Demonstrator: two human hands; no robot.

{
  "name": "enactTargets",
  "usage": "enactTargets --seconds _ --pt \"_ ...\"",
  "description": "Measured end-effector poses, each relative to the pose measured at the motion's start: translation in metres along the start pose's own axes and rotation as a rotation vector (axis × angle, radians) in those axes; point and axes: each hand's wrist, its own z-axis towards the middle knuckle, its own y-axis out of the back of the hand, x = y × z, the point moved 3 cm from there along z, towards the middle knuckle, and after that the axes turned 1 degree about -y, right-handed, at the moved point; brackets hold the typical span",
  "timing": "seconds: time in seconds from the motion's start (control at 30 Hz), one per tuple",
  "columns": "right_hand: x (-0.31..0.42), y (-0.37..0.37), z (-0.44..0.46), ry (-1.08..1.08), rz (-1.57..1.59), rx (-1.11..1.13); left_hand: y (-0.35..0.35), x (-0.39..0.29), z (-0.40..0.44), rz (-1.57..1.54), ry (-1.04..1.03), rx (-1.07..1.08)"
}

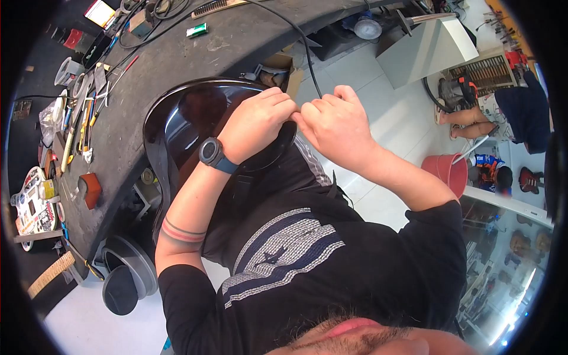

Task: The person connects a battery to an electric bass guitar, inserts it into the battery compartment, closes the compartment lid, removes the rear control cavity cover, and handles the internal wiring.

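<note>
My left hand (258, 121), with a dark watch on its wrist, is closed above a glossy dark curved body (188, 112) that looks like a guitar body. My right hand (336, 121) is also closed, fingers curled in, just right of that body's edge. The thumbs and fingertips of both hands meet or nearly meet. Anything pinched between them is hidden or too small to name. The dark body lies over my lap, against the workbench edge, and my left forearm crosses part of it.
The dark workbench (142, 89) curves along the left and top, with pens and tools (89, 118), an orange-brown block (90, 190) and cables. A red bucket (444, 171), a glass case (503, 254) and another person's legs (470, 122) are at the right.
</note>
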Motion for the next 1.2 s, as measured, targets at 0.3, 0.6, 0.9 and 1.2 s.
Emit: enactTargets --seconds 0.3,0.6,0.9,1.2 --pt "0.005 0.004 0.002 0.199 -0.115 -0.075 0.004 -0.005 0.003 -0.088 0.048 -0.021" --pt "-0.002 0.006 0.007 0.106 -0.038 -0.021 0.000 0.001 -0.001 -0.019 -0.057 -0.033" --pt "0.007 0.003 0.005 0.133 -0.098 -0.032 0.005 -0.004 0.001 0.009 0.014 -0.072" --pt "0.004 0.012 0.007 0.191 -0.064 -0.044 0.005 0.002 -0.003 0.006 -0.015 -0.035"
